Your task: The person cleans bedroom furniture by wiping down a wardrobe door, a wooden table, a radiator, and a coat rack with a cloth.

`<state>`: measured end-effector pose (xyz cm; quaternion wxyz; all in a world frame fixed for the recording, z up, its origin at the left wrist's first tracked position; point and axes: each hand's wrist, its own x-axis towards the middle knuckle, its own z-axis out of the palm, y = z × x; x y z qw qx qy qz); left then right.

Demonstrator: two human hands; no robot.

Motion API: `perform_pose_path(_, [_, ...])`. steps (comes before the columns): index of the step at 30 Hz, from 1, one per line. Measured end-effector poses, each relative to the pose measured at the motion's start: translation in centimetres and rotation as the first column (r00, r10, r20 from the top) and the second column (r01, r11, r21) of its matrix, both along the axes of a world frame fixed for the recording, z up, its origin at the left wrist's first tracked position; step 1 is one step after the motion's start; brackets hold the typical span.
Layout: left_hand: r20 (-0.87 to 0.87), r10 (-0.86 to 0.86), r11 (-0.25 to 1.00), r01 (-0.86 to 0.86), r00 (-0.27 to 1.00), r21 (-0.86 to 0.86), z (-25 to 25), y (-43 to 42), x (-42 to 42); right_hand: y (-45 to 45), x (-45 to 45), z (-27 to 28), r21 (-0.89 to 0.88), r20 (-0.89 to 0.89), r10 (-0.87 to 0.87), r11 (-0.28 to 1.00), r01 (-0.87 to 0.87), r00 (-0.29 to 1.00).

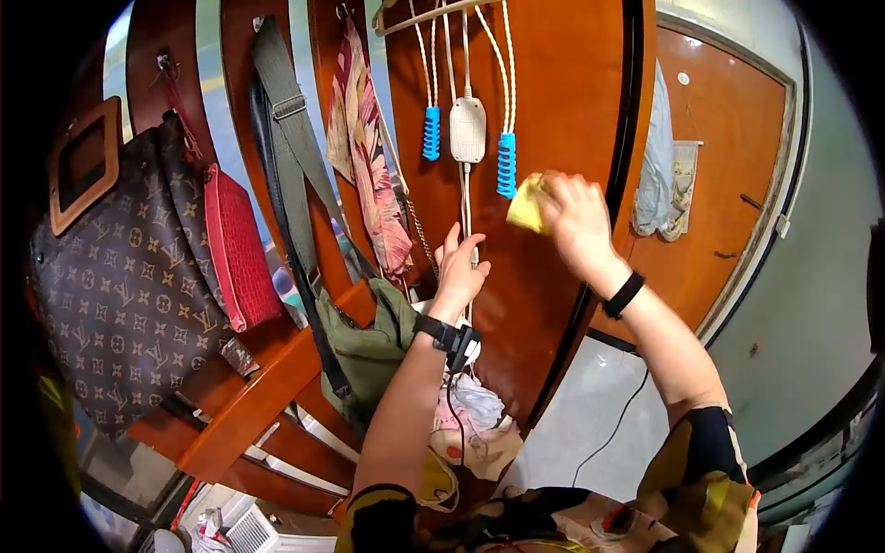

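My right hand (573, 221) is closed on a yellow cloth (527, 208), held against or just in front of the brown wooden door panel (553, 83). To its left, my left hand (458, 269) has its fingers apart beside hanging white cords (465, 201); whether it touches them is unclear. A white control box (467, 129) sits on the cords above it. Two blue ribbed pieces (431, 134) hang on twisted white cords, one on each side of the box. A pale hanger (433, 17) is at the top.
On the left hang a brown patterned handbag (138, 267), a red pouch (238, 249), a green bag (369, 336) and a floral scarf (369, 157). A wooden rail (249, 405) runs below. Crumpled cloths (479, 405) lie low. Another door (737, 138) stands right.
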<state>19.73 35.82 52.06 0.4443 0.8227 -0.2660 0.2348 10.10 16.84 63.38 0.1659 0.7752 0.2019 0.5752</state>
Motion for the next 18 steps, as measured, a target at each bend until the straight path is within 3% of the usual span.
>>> perform_pose_path(3, [0.036, 0.054, 0.998, -0.055, 0.998, 0.014, -0.4, -0.1, 1.1, 1.5, 0.9, -4.4, -0.108, -0.241, 0.062, 0.99, -0.09, 0.969])
perform_pose_path(7, [0.111, 0.039, 0.981, -0.017, 0.993, -0.192, -0.5, 1.6, 1.2, 2.2, 2.4, -4.5, -0.106, -0.265, 0.087, 0.987, -0.119, 0.96])
perform_pose_path(11, [0.015, 0.132, 0.934, -0.119, 0.991, -0.336, -1.2, 2.9, 1.4, 2.7, 4.1, -2.4, -0.12, -0.113, 0.125, 0.983, -0.139, 0.986])
perform_pose_path(16, [0.076, 0.035, 0.846, 0.011, 0.996, -0.532, -1.5, 4.6, 1.6, 4.0, 7.3, 0.9, -0.082, -0.046, 0.154, 0.984, -0.158, 0.987])
perform_pose_path(18, [0.096, 0.034, 0.829, 0.026, 0.995, -0.559, -1.5, 5.6, 2.0, 4.7, 9.7, 3.2, -0.08, 0.119, 0.141, 0.988, -0.132, 0.983])
